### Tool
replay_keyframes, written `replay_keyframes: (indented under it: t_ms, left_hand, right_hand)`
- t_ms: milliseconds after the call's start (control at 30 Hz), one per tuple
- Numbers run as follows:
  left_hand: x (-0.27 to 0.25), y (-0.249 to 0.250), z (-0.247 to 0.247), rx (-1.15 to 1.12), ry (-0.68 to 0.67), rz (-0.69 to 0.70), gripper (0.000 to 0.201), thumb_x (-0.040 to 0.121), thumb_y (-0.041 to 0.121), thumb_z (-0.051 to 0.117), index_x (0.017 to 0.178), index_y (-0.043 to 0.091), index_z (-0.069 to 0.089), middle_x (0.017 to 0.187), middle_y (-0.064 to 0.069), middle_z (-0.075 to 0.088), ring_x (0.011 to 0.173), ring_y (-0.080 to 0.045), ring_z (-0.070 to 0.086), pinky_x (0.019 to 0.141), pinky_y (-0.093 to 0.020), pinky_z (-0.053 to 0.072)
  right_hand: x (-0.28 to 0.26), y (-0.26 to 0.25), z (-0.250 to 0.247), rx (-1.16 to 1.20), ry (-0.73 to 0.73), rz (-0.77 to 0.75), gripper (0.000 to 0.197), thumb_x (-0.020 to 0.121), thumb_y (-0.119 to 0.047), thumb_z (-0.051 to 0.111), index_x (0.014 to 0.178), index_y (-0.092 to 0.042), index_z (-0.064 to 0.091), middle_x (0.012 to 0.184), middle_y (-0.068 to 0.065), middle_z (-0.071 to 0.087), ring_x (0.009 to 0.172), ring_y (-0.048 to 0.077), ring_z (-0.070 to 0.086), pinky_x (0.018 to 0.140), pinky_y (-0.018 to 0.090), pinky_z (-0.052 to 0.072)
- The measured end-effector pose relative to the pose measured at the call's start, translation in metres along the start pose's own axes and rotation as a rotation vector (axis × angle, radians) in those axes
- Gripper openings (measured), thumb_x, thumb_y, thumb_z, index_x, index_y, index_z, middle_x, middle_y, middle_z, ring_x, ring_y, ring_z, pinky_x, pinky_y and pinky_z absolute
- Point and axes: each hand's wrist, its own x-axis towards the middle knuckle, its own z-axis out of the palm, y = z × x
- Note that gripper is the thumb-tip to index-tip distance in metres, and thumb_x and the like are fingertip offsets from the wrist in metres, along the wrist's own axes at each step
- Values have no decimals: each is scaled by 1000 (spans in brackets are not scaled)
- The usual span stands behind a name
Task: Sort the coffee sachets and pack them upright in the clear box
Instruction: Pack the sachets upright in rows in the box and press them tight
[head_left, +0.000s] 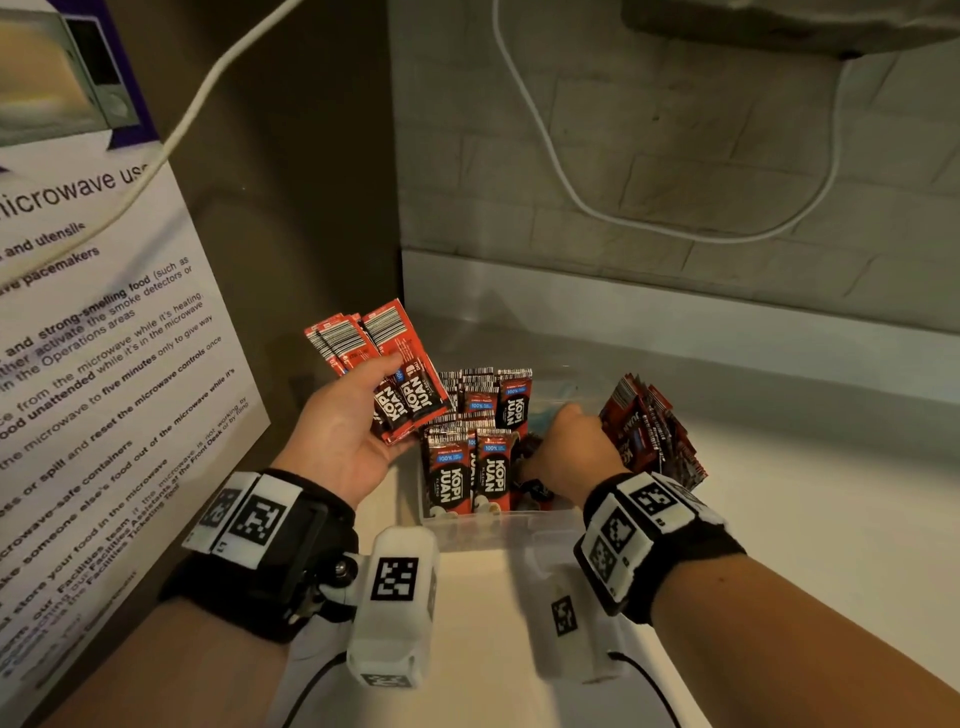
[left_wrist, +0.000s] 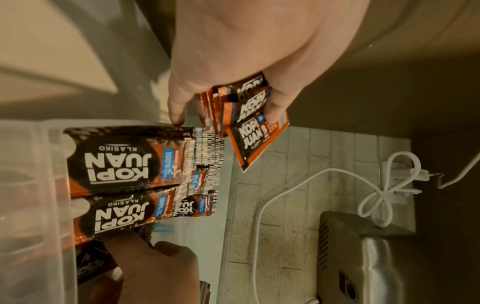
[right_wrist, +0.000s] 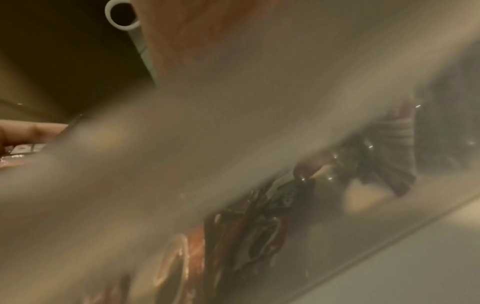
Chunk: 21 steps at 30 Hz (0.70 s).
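A clear box stands on the white counter. Several red-and-black Kopi Juan sachets stand upright in its left part, also seen in the left wrist view as upright sachets. My left hand hovers left of the box and grips a fan of several sachets, thumb on top; the left wrist view shows this hand over the packed rows. My right hand reaches down into the box's right part, its fingers curled on a dark crumpled sachet. The right wrist view is blurred by the box wall.
A loose pile of sachets leans at the box's right side. A microwave notice board stands close on the left. A white cable hangs on the brick wall behind. A metal appliance sits above. The counter stretches to the right.
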Motion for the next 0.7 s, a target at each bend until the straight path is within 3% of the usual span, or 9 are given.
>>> replay_keyframes:
  t_ms: [67,133,233,300,400,500,600,700]
  left_hand:
    - [0,0,1,-3,0,0,8,88,15,66,95,17,65,84,-2,75,89,-23,71,95,-52,49]
    - [0,1,1,-7,0,4,9,88,15,66,97,17,65,85,-3,75,90,-23,71,94,-52,50]
    - [0,1,1,-9,4,7,10,88,15,66,97,17,64,84,-2,74,89,-23,70,93,-51,51]
    - [0,0,2,-6,2,7,9,88,15,66,96,17,64,84,-2,74,90,-23,70,93,-51,51]
    - [0,0,2,-6,5,8,8,88,15,66,96,17,64,86,-2,74,90,-22,70,92,-51,51]
    - [1,0,1,-9,11,5,8,88,16,66,96,17,64,86,-2,74,90,-22,70,94,-51,50]
    - [1,0,1,-13,10,-3,7,88,15,66,95,16,65,84,-3,74,91,-23,70,95,-51,50]
    - [2,0,1,-13,13,-3,8,88,15,66,96,16,65,86,-3,74,91,-23,70,95,-52,50]
  right_hand:
    - [0,-1,0,70,11,-7,65,72,-22,79,122,-4,42,121,16,52,97,31,63,83,43,56]
    - [2,1,-1,142,35,-31,62,74,-19,78,121,-2,42,118,15,54,94,26,61,74,35,56]
    - [4,3,-3,265,75,-71,52,80,-9,71,121,-4,39,102,7,56,80,16,53,51,21,41]
    - [5,4,-4,287,95,-101,43,83,-5,66,117,-7,40,92,3,54,77,15,50,51,22,39]
    - [3,3,-9,289,143,-172,31,84,0,61,103,-14,40,94,5,55,78,17,52,58,25,44]
    - [-2,0,-12,275,180,-287,36,83,6,59,103,-16,39,93,1,52,81,19,53,54,21,41]
    - [-6,-6,-13,252,218,-365,42,80,13,56,104,-15,36,91,3,51,80,23,55,59,31,45]
    - [-7,-8,-11,208,250,-403,43,78,15,56,105,-13,37,102,7,47,86,26,51,64,33,40]
